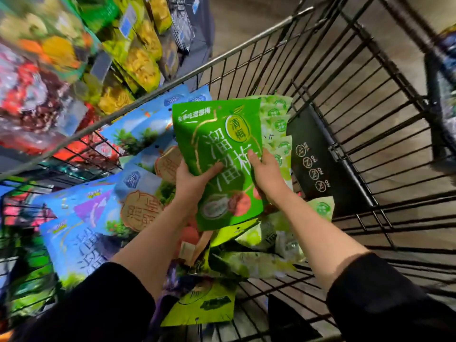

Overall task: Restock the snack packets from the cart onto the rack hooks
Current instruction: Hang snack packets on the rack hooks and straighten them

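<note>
Two hands are on one green packet (222, 164), which you hold up over the cart (345, 99). Your left hand (195, 178) grips its left edge, thumb lying across the front. Your right hand (266, 174) grips the right edge, fingers curled over the front and onto the pale green packets fanned out behind it (278, 124); you can make out about five of those by their round green seals. Both of your sleeves are dark and pushed up the forearms.

Below your arms, inside the cart, one yellow-green packet (204, 307) lies flat near your body, with a few more pale green ones (254, 262) heaped under your right forearm. To your left the cart holds at least five blue packets (81, 240) stacked against the wire side, some marked "38".

The green packet in your hands carries large Chinese characters and a yellow oval reading 清梅; the smaller print at the top is too fine to read. On the cart's fold-down flap, a black panel (313, 154) shows round prohibition signs, three of them tagged "NO".

Farther off on your left, the rack (103, 60) hangs full of yellow, green and red packets, too blurred to count.
</note>
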Motion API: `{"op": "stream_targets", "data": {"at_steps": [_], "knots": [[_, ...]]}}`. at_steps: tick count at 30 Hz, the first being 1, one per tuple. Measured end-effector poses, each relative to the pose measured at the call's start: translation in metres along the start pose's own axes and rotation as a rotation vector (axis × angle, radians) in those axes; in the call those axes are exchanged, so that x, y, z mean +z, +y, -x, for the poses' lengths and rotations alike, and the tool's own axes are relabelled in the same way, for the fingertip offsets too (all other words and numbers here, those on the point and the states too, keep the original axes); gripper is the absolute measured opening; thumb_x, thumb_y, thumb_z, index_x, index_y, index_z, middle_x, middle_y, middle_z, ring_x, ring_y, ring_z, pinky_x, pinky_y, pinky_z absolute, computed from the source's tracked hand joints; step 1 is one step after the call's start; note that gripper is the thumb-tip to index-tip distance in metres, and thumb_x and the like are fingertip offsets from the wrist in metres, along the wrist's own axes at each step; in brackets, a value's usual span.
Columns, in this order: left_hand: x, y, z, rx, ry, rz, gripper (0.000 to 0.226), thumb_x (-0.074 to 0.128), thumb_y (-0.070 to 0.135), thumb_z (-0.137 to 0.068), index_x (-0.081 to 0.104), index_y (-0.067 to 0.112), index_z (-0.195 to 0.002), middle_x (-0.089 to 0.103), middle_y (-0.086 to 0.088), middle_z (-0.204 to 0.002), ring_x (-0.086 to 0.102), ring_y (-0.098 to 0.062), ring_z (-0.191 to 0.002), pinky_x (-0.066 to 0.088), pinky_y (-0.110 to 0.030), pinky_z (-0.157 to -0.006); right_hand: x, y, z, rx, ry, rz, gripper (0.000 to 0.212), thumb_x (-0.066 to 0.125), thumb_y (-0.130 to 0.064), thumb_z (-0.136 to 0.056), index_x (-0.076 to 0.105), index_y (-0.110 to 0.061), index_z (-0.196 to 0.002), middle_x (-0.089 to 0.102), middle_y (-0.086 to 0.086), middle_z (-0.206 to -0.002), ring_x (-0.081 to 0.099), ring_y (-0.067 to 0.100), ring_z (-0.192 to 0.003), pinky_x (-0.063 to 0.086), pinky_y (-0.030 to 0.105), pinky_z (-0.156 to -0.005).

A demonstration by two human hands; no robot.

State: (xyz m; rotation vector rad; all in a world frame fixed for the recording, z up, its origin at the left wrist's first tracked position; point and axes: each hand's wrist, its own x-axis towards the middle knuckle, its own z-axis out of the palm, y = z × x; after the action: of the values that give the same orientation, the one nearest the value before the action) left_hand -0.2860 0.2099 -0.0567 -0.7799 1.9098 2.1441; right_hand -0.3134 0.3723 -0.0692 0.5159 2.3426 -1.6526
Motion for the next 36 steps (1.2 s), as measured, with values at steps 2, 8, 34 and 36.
{"op": "stream_targets", "data": {"at_steps": [2,8,34,36], "knots": [[-0.018,0.004,0.008,-0.009,0.031,-0.006,0.040,0.080,0.008,-0.072,0.061,0.016,-0.106,0.072,-0.004,-0.098,0.072,-0.018,-0.084,0.059,-0.034,-0.071,0.013,-0.003,0.005,-0.001,-0.089,0.023,0.043,0.046,-0.030,-0.100,0.049,-0.002,-0.133,0.055,0.014,-0.133,0.051,0.027,-0.125,0.038,0.043,-0.107],[-0.059,-0.006,0.033,-0.016,0.071,-0.025,0.028,0.073,0.003,-0.079,0.058,0.024,-0.091,0.068,0.003,-0.089,0.069,-0.005,-0.070,0.059,-0.026,-0.064,0.000,-0.007,0.028,0.057,-0.210,0.208,0.054,0.041,-0.038,-0.101,0.059,0.011,-0.110,0.062,0.023,-0.109,0.058,0.032,-0.105,0.041,0.043,-0.096],[-0.059,-0.039,0.053,-0.036,0.146,-0.012,0.026,0.075,0.010,-0.079,0.056,0.015,-0.097,0.064,0.002,-0.083,0.063,-0.012,-0.072,0.050,-0.024,-0.059,-0.120,0.035,0.054,-0.028,-0.374,1.124,0.014,0.080,-0.017,-0.072,0.066,-0.015,-0.070,0.064,0.002,-0.075,0.061,0.024,-0.077,0.047,0.029,-0.069],[-0.070,-0.030,0.054,0.008,0.154,0.000,0.029,0.074,0.011,-0.081,0.056,0.014,-0.103,0.063,0.006,-0.083,0.062,-0.008,-0.070,0.049,-0.022,-0.058,-0.112,0.021,0.057,-0.107,-0.393,1.169,0.012,0.079,-0.023,-0.073,0.070,-0.018,-0.078,0.067,0.001,-0.080,0.062,0.021,-0.079,0.049,0.028,-0.071]]}}
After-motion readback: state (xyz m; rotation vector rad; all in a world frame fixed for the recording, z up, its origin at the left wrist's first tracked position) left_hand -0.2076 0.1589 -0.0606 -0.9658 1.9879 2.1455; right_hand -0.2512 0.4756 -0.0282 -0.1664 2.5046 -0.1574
